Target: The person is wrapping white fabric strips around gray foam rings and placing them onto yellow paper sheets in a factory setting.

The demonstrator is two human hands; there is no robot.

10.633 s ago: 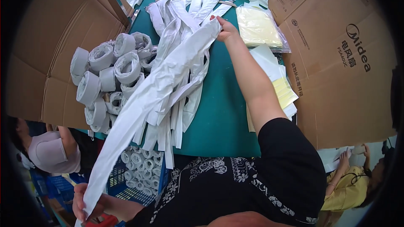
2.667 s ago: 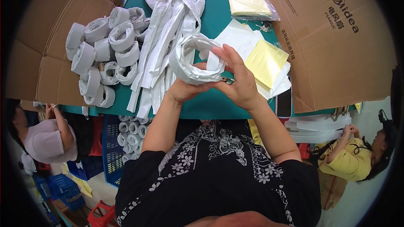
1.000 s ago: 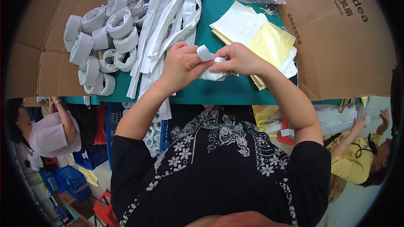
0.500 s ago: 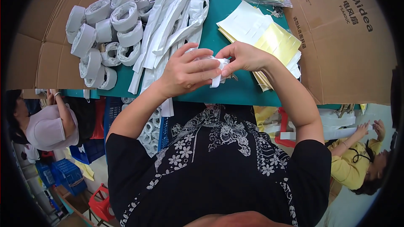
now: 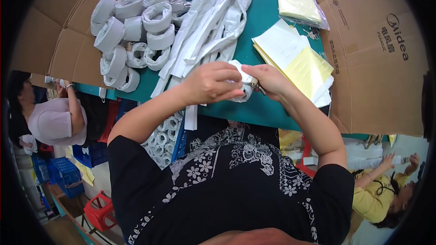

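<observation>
Above the near edge of the green table, a small roll of white strip (image 5: pixel 243 94) sits between my two hands. My left hand (image 5: pixel 212 82) curls over its left side, with the fingers bent against it. Thumb on top, my right hand (image 5: pixel 271 82) grips the roll from the right. A small metal piece (image 5: pixel 255 84) shows by the right fingers; its kind is too small to tell. Behind my hands lies a heap of long white strips (image 5: pixel 213 22). Part of the roll is hidden by my fingers.
Several finished white rolls (image 5: pixel 157 17) are stacked at the left, by a cardboard flap (image 5: pixel 59 31). Yellow and white sheets (image 5: pixel 295 56) lie right, below a bagged yellow stack (image 5: pixel 297 2). Another cardboard panel (image 5: pixel 372 63) borders the right. Co-workers sit on both sides.
The roll has turned between my hands, so its round end and a metal piece now show. My left fingers have curled more. The whole view has shifted slightly.
</observation>
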